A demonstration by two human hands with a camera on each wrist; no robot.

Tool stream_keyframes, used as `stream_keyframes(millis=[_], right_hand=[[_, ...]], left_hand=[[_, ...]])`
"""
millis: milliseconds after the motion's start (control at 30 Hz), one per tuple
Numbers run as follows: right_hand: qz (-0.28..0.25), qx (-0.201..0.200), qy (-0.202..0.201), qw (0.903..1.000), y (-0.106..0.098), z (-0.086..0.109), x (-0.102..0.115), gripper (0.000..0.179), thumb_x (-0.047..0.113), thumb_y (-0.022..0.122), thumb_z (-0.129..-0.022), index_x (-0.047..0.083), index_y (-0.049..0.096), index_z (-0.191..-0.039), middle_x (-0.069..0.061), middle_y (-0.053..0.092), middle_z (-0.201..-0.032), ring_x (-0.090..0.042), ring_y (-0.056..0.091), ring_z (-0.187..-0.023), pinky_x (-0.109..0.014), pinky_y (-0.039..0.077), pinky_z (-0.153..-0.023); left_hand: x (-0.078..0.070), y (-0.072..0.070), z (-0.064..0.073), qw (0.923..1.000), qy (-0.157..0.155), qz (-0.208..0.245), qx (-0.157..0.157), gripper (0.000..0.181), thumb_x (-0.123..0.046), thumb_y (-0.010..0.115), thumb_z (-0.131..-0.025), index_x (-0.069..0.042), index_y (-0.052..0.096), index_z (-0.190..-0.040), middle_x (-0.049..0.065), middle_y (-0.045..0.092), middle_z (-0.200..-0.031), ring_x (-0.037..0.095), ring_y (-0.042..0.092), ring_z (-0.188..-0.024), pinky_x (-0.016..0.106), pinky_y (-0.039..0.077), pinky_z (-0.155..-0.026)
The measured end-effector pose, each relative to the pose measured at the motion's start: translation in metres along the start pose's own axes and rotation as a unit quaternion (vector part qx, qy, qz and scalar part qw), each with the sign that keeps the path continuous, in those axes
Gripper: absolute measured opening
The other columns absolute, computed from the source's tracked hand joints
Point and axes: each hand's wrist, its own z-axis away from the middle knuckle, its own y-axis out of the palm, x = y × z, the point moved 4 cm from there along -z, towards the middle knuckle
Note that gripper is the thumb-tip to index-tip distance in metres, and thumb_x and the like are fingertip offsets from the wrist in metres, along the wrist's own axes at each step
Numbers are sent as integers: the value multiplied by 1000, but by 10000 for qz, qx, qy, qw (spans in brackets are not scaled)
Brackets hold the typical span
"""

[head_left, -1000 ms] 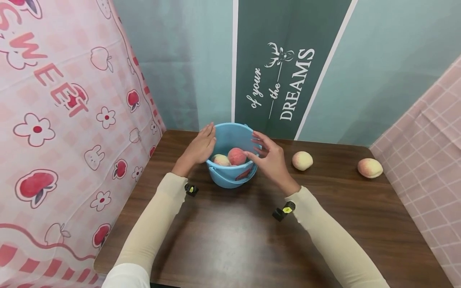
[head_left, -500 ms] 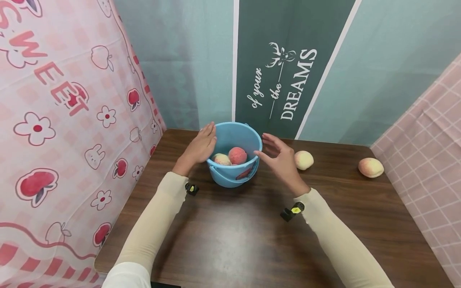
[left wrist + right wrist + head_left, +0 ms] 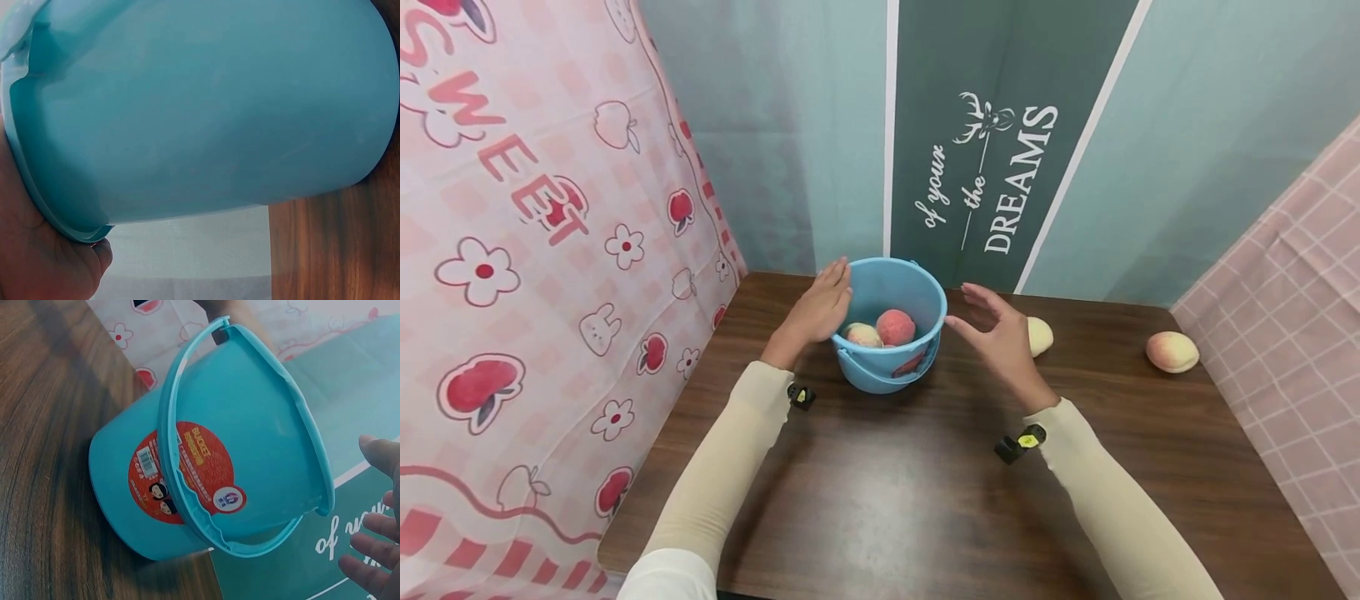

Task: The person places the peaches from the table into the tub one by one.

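Observation:
A blue plastic bucket (image 3: 880, 362) stands upright on the table, its handle hanging down at the front. Inside lie a red-pink peach (image 3: 896, 327) and a paler peach (image 3: 862, 335). My left hand (image 3: 817, 307) rests along the bucket's left rim with straight fingers, and in the left wrist view that hand (image 3: 44, 250) touches the rim. To the right of the bucket is my right hand (image 3: 1002, 337), fingers spread and holding nothing. In the right wrist view a gap shows between this hand (image 3: 384, 531) and the bucket. Behind the hand, a pale peach (image 3: 1040, 336) is partly hidden.
Another yellow-and-pink peach (image 3: 1172, 352) lies near the right end of the brown wooden table (image 3: 865, 500). Green printed cloth (image 3: 970, 50) hangs behind the table. Pink cloths hang along the left (image 3: 550, 333) and right (image 3: 1285, 317) sides.
My right hand has moved away from the bucket's right rim, out to the right, and now covers part of the nearer loose peach. The left hand has stayed at the bucket.

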Motion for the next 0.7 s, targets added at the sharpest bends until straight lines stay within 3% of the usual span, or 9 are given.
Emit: stream_keyframes(millis=[300,467,700], right_hand=[[244,-221,97,9994,-8,0,-46,59,15,85,-84,11,62,-139,-11,63,-138,-30,61,-126,-53,50,-100],[535,-378,255,9975,-18,4,-57,61,28,86,-84,16,63,-138,-3,65,-137,-22,62,-125,-49,52,-98],[832,-523,667,9929,-32,10,-72,64,37,84,-84,17,61,-141,-3,63,-139,-23,61,-126,-54,52,-98]], left_hand=[[0,-3,2,10000,49,-6,22,60,-33,19,-111,-1,11,-161,13,4,-170,24,-1,-157,43,5,-126],[1,-2,1,9999,82,-74,39,61,-35,16,-111,-1,11,-161,12,3,-170,25,-2,-157,44,6,-125],[0,-1,2,10000,40,2,61,61,-35,18,-111,-1,11,-161,11,2,-170,24,-2,-157,40,4,-125]])
